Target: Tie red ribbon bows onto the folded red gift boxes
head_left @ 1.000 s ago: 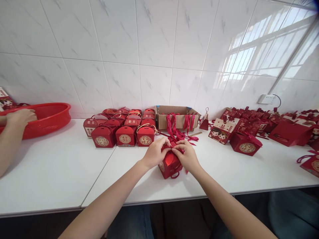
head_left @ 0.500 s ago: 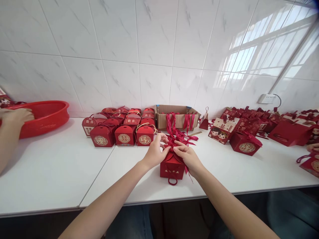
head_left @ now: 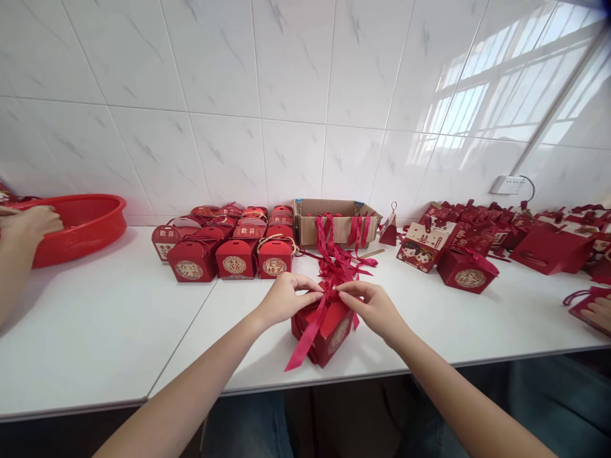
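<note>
Right in front of me on the white table stands a red gift box [head_left: 321,334] with a round gold emblem, turned so one corner faces me. A red ribbon [head_left: 312,331] is gathered at its top, with one tail hanging down the near side. My left hand [head_left: 289,298] pinches the ribbon from the left, thumb and fingertips together. From the right, my right hand [head_left: 375,306] pinches the same ribbon close to the knot. Behind the box, more red ribbons [head_left: 334,254] trail from a cardboard box [head_left: 308,232].
Several finished-looking red boxes [head_left: 233,257] stand in rows at centre left. A red basin [head_left: 93,232] sits farther left, with another person's hand [head_left: 33,226] at it. More red boxes [head_left: 468,270] crowd the right, where a co-worker's hand [head_left: 599,312] shows at the edge.
The gift box has turned, so its gold emblem now shows instead of the side with the cord handle. A ribbon tail now hangs over its near side. Both hands stay at the top.
</note>
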`<state>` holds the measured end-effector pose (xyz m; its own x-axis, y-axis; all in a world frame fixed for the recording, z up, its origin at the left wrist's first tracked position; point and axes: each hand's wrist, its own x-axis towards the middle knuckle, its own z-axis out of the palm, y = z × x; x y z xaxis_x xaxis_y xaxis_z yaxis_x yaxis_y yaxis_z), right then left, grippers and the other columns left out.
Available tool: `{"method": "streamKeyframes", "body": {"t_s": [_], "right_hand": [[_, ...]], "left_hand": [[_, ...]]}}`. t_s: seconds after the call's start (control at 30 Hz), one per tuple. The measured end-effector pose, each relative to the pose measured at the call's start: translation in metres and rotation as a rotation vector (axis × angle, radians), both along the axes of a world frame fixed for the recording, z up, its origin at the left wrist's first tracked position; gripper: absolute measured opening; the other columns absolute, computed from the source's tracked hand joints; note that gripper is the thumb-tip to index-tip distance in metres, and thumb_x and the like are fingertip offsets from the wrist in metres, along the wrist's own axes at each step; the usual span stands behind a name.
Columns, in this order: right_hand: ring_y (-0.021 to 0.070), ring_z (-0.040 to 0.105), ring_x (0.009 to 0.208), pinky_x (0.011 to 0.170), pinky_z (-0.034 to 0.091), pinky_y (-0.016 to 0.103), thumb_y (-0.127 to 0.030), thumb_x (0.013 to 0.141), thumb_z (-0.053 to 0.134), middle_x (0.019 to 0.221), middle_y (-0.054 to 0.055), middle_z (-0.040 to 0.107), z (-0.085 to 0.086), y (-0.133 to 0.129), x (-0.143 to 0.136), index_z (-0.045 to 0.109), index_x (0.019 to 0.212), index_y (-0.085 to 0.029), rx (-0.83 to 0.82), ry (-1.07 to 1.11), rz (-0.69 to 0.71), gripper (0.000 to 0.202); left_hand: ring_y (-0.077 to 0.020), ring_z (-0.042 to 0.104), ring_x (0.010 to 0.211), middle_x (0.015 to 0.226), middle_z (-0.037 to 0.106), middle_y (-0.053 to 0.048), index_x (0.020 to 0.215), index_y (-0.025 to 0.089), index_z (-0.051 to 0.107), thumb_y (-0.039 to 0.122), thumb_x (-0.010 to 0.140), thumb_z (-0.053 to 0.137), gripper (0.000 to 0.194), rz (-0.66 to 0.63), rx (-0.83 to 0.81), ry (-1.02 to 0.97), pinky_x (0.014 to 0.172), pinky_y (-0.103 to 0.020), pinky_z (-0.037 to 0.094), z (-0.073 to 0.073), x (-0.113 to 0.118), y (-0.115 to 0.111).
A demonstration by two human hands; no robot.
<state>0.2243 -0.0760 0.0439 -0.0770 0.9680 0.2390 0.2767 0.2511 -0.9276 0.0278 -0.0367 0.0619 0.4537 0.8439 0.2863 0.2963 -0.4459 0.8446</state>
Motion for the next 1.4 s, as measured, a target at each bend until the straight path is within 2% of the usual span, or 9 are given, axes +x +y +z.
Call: {"method": "streamKeyframes", "body": {"t_s": [0.2, 0.3, 0.4, 0.57, 0.7, 0.83, 1.03, 1.23, 1.4], "right_hand": [[0.0192, 0.061, 0.069, 0.071, 0.047, 0.034, -0.026, 0.078, 0.061, 0.070, 0.001, 0.067, 0.018, -0.009, 0.012, 0.067, 0.093, -0.023, 0.298, -0.442, -0.038, 0.017], [0.0161, 0.054, 0.053, 0.053, 0.043, 0.028, -0.040, 0.079, 0.062, 0.056, -0.002, 0.059, 0.033, -0.009, 0.014, 0.066, 0.097, -0.022, 0.207, -0.459, 0.026, 0.025], [0.0154, 0.057, 0.057, 0.052, 0.044, 0.027, -0.049, 0.078, 0.061, 0.072, 0.002, 0.067, 0.037, 0.001, 0.011, 0.067, 0.098, -0.021, 0.141, -0.382, 0.015, 0.035], [0.0145, 0.060, 0.063, 0.055, 0.047, 0.026, -0.036, 0.076, 0.066, 0.076, 0.002, 0.066, 0.029, 0.021, 0.002, 0.065, 0.100, -0.017, 0.025, -0.231, 0.183, 0.030], [0.0155, 0.060, 0.074, 0.064, 0.049, 0.027, -0.021, 0.083, 0.056, 0.083, 0.002, 0.065, 0.027, 0.016, 0.004, 0.064, 0.096, -0.021, 0.260, -0.303, 0.291, 0.016], [0.0160, 0.057, 0.080, 0.071, 0.049, 0.028, -0.009, 0.088, 0.042, 0.091, 0.005, 0.058, 0.024, 0.008, 0.007, 0.067, 0.111, -0.026, 0.493, -0.580, 0.376, 0.038], [0.0193, 0.052, 0.079, 0.067, 0.048, 0.030, -0.003, 0.083, 0.043, 0.090, 0.007, 0.052, 0.015, 0.011, 0.003, 0.065, 0.120, -0.028, 0.570, -0.848, 0.358, 0.050], [0.0191, 0.051, 0.083, 0.073, 0.047, 0.031, 0.003, 0.080, 0.046, 0.090, 0.007, 0.053, 0.012, 0.012, 0.003, 0.067, 0.116, -0.030, 0.581, -0.827, 0.409, 0.053], [0.0185, 0.050, 0.084, 0.074, 0.047, 0.031, 0.001, 0.083, 0.046, 0.093, 0.008, 0.050, 0.009, 0.013, 0.004, 0.067, 0.117, -0.030, 0.534, -0.791, 0.416, 0.050]], "left_hand": [[-0.0194, 0.069, 0.080, 0.082, 0.075, -0.004, 0.077, 0.018, 0.072, 0.023, 0.074, 0.065, 0.009, -0.068, 0.035, 0.087, 0.078, -0.030, 0.054, 0.011, -0.003, -0.005], [-0.0194, 0.069, 0.079, 0.081, 0.075, -0.004, 0.079, 0.019, 0.072, 0.022, 0.073, 0.064, 0.010, -0.103, 0.048, 0.115, 0.076, -0.029, 0.054, 0.017, -0.003, -0.005], [-0.0192, 0.069, 0.078, 0.082, 0.075, -0.003, 0.081, 0.020, 0.073, 0.021, 0.073, 0.063, 0.013, -0.145, 0.089, 0.161, 0.074, -0.028, 0.054, 0.022, -0.005, -0.004], [-0.0189, 0.068, 0.076, 0.080, 0.075, -0.003, 0.080, 0.021, 0.075, 0.023, 0.074, 0.063, 0.014, -0.151, 0.133, 0.242, 0.070, -0.026, 0.052, 0.029, -0.007, -0.003], [-0.0201, 0.068, 0.078, 0.082, 0.075, -0.003, 0.082, 0.022, 0.076, 0.022, 0.072, 0.065, 0.015, -0.148, 0.130, 0.290, 0.069, -0.026, 0.051, 0.032, -0.008, 0.000], [-0.0196, 0.069, 0.080, 0.085, 0.075, -0.002, 0.085, 0.023, 0.076, 0.019, 0.074, 0.064, 0.017, -0.174, 0.139, 0.354, 0.072, -0.026, 0.051, 0.033, -0.010, 0.007], [-0.0204, 0.067, 0.085, 0.090, 0.075, -0.002, 0.088, 0.025, 0.075, 0.021, 0.077, 0.062, 0.018, -0.205, 0.158, 0.381, 0.075, -0.028, 0.051, 0.033, -0.013, 0.018], [-0.0198, 0.065, 0.083, 0.087, 0.073, -0.003, 0.083, 0.022, 0.074, 0.022, 0.078, 0.058, 0.016, -0.194, 0.162, 0.404, 0.073, -0.028, 0.049, 0.036, -0.013, 0.019], [-0.0162, 0.059, 0.080, 0.086, 0.063, -0.001, 0.097, 0.021, 0.062, 0.026, 0.076, 0.060, 0.022, -0.235, 0.161, 0.415, 0.073, -0.028, 0.047, 0.036, -0.018, 0.015]]}}
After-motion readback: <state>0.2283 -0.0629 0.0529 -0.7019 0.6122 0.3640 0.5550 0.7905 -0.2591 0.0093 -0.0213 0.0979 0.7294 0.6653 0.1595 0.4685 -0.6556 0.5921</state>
